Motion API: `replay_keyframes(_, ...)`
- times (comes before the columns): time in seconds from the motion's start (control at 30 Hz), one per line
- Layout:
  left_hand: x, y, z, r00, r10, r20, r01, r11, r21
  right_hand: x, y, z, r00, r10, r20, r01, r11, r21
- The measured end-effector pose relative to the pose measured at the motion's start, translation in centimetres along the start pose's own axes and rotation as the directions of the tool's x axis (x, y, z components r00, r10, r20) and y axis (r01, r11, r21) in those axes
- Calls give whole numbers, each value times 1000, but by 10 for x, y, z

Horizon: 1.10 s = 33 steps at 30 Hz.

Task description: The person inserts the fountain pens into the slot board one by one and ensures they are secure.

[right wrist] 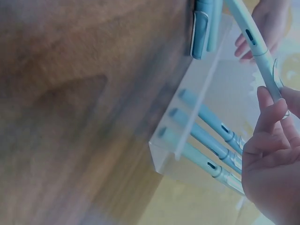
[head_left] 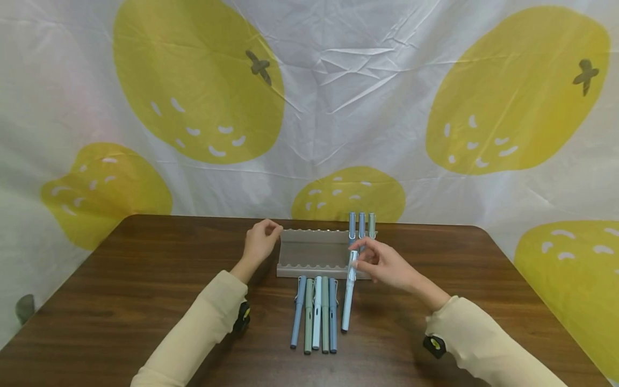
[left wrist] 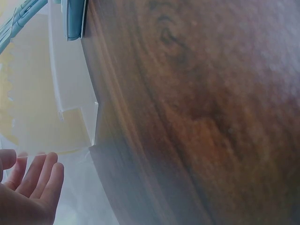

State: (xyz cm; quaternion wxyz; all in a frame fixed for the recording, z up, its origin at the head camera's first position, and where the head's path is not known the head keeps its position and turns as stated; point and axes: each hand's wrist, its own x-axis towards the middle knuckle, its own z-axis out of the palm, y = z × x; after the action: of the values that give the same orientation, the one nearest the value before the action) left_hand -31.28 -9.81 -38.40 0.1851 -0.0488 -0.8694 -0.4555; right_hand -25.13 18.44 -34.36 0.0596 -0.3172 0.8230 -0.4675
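Observation:
A light blue capped pen (head_left: 348,293) slants above the table in my right hand (head_left: 387,263), which pinches it near the clip end between thumb and fingers. In the right wrist view, the pen (right wrist: 255,40) shows a dark slot in its barrel. Behind it stands a clear pen rack (head_left: 309,252) with scalloped edges. My left hand (head_left: 261,242) is at the rack's left end, thumb and index finger pinching its upper corner; in the left wrist view the fingers (left wrist: 42,176) are at that edge. Three capped pens (right wrist: 201,140) lean side by side in the rack's right end.
Several blue and green pens (head_left: 316,314) lie side by side in front of the rack on the brown wooden table (head_left: 145,301). A white cloth (head_left: 309,134) printed with yellow fruit hangs behind the table's far edge.

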Motion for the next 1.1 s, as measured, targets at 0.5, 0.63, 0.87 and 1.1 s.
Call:
replay_keyframes(0.5,0,-2,0,1000,8,1,-8,1000,9,17,16,-19,990,-97,-97,67,959,-276)
replay_keyframes(0.63,1,-2,0,1000,9,0,-9,1000,3,21,14,-22,985,-119,-129,76,952,-298)
replay_keyframes(0.87,2,-5,3,1000,6,6,-6,1000,-27,25,13,-23,963,-179,-200,101,932,-349)
replay_keyframes(1.1,4,-9,3,999,38,-14,-39,998,-54,34,12,-26,920,-282,-274,142,888,-437)
